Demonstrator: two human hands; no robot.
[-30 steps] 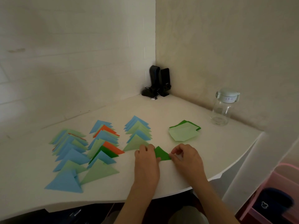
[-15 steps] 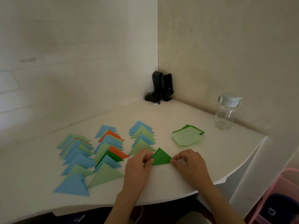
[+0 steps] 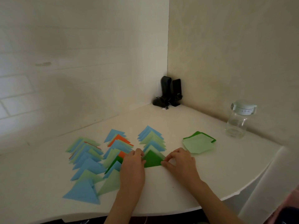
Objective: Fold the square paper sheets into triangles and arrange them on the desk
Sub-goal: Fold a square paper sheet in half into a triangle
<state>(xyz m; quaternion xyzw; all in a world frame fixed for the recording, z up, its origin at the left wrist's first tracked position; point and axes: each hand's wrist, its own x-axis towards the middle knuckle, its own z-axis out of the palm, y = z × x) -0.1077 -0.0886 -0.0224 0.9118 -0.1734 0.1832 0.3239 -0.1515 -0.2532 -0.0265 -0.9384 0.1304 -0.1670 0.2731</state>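
A dark green triangle [image 3: 152, 160] is held flat on the white desk [image 3: 186, 126] between the two hands. Its left corner is pinched by the curled fingers of the left hand [image 3: 133, 165], and its right corner is pinched between thumb and fingertips of the right hand [image 3: 178, 160]. The triangle is laid with its point toward the far side, at the near end of the right row of triangles [image 3: 152, 140], whose nearest pale green piece is partly overlapped by it. That row is made up of blue and pale green pieces, each overlapped by the next. To the left, a middle row [image 3: 117, 149] of blue, orange, pale green and dark green triangles is seen, its near end partly hidden by the left hand. Farther left, a third row [image 3: 85, 162] of blue and pale green triangles is spread toward the near edge, ended by a large blue piece. To the right of the hands, a small stack of unfolded sheets [image 3: 199, 143] is found, pale green on top with dark green beneath. A clear bottle [image 3: 237, 122] with a pale lid is stood near the right wall, and two black speakers [image 3: 169, 92] are set in the far corner.
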